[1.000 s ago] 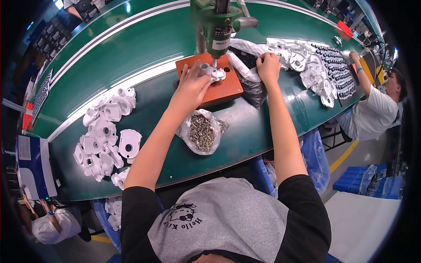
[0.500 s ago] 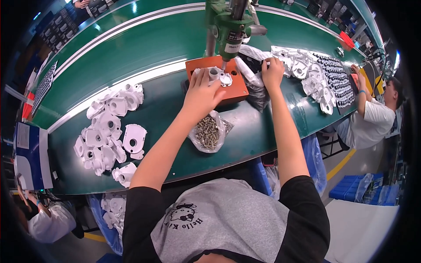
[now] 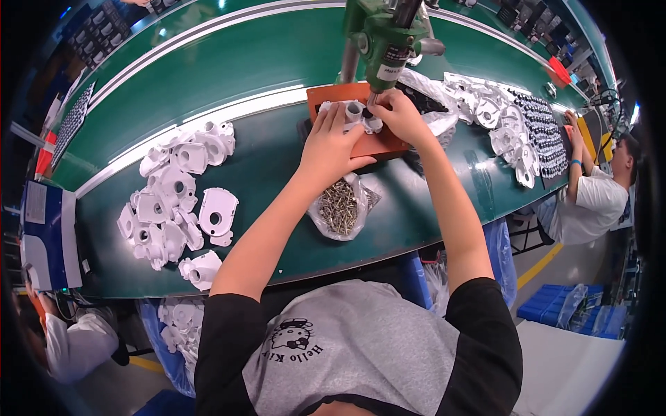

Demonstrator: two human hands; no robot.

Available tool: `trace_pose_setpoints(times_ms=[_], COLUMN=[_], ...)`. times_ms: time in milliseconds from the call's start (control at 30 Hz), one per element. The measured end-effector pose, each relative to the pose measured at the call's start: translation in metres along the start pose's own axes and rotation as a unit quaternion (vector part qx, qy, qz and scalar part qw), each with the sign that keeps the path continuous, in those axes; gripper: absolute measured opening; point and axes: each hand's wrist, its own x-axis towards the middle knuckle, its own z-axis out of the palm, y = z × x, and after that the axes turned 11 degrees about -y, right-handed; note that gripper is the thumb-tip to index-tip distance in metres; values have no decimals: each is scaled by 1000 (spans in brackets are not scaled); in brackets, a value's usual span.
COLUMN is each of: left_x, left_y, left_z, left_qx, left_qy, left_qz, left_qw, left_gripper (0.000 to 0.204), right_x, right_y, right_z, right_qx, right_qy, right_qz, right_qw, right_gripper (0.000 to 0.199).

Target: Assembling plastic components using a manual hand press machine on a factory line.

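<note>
- Left hand [image 3: 331,142] presses flat, steadying the white housing [image 3: 350,111] on the orange fixture [image 3: 378,142].
- Right hand [image 3: 402,114] pinches at the green screwdriver [image 3: 388,41] tip.
- Many white parts [image 3: 173,201] lie piled on the left, judged unfinished.

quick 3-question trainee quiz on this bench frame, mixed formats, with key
1. True or false: the left hand rests on the white plastic part lying on the orange pad.
2. Where is the bag of screws? A) on the orange pad B) on the green table, nearer the person than the pad C) among the white parts at far right
3. Fill in: the right hand is up at the tip of the green ____.

Key: 1 true; 2 B; 3 screwdriver.
</note>
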Motion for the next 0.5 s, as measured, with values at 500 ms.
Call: trace_pose_setpoints(times_ms=[500], left_x=[1], left_y=[-2], left_z=[3], left_qx=[-12], left_qy=[25], left_qz=[4], left_qw=[1000], left_gripper=[53], right_x=[2], right_y=[1], right_z=[-4], right_qx=[18], right_qy=[-25], right_qz=[-2], right_qw=[1000], right_gripper=[21])
